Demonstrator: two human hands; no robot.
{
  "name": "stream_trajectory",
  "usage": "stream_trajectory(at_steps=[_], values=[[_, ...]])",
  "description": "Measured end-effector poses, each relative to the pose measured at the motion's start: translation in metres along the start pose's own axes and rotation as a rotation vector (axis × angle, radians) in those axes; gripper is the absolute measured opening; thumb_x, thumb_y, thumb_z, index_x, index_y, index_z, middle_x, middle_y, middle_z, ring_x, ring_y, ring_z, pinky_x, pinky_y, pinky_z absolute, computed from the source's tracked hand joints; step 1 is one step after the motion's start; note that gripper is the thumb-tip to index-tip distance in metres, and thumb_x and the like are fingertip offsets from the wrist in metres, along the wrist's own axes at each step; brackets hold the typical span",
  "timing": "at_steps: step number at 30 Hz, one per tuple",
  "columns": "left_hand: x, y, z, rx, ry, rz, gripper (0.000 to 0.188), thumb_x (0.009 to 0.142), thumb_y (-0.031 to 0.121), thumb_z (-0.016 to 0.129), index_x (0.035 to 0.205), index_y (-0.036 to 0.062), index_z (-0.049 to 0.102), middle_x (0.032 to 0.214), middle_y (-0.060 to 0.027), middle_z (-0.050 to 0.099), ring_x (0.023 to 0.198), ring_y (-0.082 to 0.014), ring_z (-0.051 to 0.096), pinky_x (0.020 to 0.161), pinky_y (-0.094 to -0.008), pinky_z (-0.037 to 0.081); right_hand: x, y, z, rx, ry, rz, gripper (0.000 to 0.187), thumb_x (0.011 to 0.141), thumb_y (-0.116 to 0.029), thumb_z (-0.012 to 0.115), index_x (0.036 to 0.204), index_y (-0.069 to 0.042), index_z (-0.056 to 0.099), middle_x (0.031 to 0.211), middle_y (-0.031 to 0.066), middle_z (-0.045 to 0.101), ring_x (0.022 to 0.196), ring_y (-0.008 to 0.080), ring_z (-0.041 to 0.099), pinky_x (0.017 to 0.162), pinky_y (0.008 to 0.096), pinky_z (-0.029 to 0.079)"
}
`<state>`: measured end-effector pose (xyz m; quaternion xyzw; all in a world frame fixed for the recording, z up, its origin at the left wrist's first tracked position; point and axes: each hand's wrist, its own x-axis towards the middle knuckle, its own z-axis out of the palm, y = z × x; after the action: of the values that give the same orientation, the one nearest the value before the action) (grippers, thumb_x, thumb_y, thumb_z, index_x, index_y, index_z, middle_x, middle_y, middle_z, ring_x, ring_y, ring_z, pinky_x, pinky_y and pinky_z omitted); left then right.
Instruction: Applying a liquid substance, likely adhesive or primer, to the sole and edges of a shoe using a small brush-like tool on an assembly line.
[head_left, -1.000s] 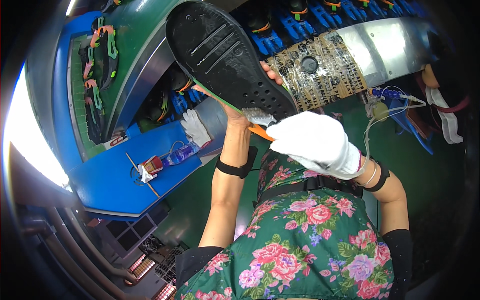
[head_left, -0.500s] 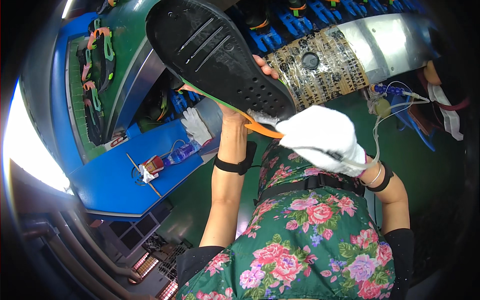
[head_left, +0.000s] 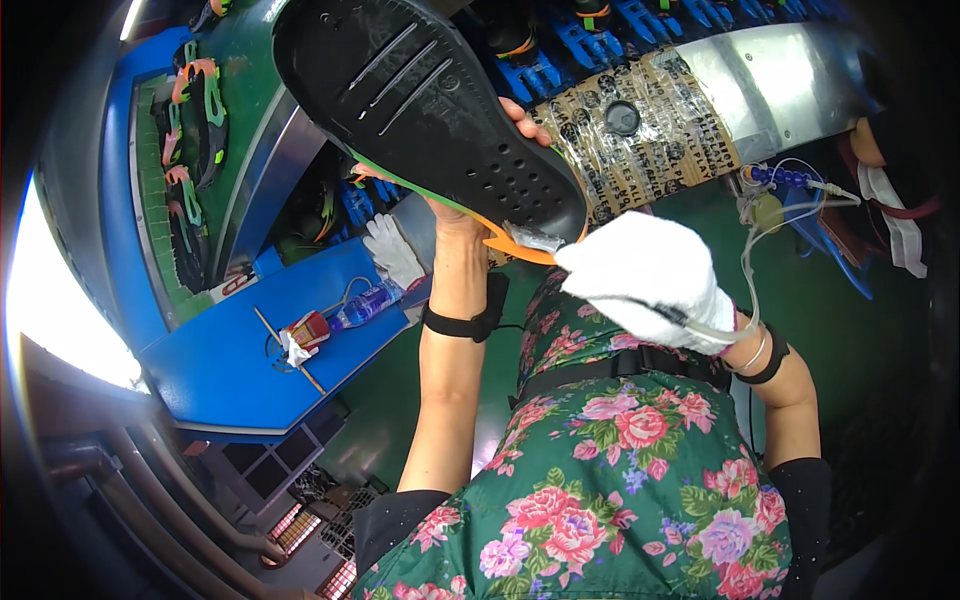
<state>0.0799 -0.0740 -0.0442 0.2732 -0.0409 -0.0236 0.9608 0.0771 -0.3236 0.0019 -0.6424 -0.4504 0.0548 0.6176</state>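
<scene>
Across our smooth blue surface, beside green flooring, a small red container with crumpled white tissue lies near a translucent blue plastic bottle. Rightward, our bare left hand grips a raised black shoe, holed sole facing us; our white-gloved right hand touches its orange strap, grip unclear.

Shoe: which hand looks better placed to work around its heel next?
Probably the right: the gloved right hand is beside the heel, seemingly holding the brush there. The left hand is occupied supporting the shoe.
</scene>
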Motion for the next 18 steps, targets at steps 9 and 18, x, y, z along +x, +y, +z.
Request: stream_trajectory(at_steps=[9, 18], values=[[0.003, 0.004, -0.011, -0.012, -0.06, -0.064, 0.134, 0.052, 0.104, 0.056, 0.129, -0.0053, 0.057, 0.113, -0.0223, 0.067, 0.113, -0.0383, 0.064, 0.098, -0.0488, 0.059, -0.003, -0.002, 0.017, -0.077, 0.025, -0.103, 0.031, 0.079, -0.006, 0.082, 0.109, -0.01, 0.078, 0.11, 0.0081, 0.078, 0.095, 0.0274, 0.073, 0.08, 0.0372, 0.06], [0.002, -0.008, -0.012, 0.007, -0.021, -0.058, 0.132, 0.057, 0.104, 0.051, 0.131, -0.0058, 0.057, 0.115, -0.0215, 0.068, 0.113, -0.0382, 0.067, 0.098, -0.0491, 0.059, -0.001, -0.002, 0.018, -0.049, 0.058, -0.075, 0.032, 0.08, -0.003, 0.082, 0.111, -0.012, 0.08, 0.112, 0.0077, 0.078, 0.098, 0.0261, 0.074, 0.081, 0.0358, 0.06]])
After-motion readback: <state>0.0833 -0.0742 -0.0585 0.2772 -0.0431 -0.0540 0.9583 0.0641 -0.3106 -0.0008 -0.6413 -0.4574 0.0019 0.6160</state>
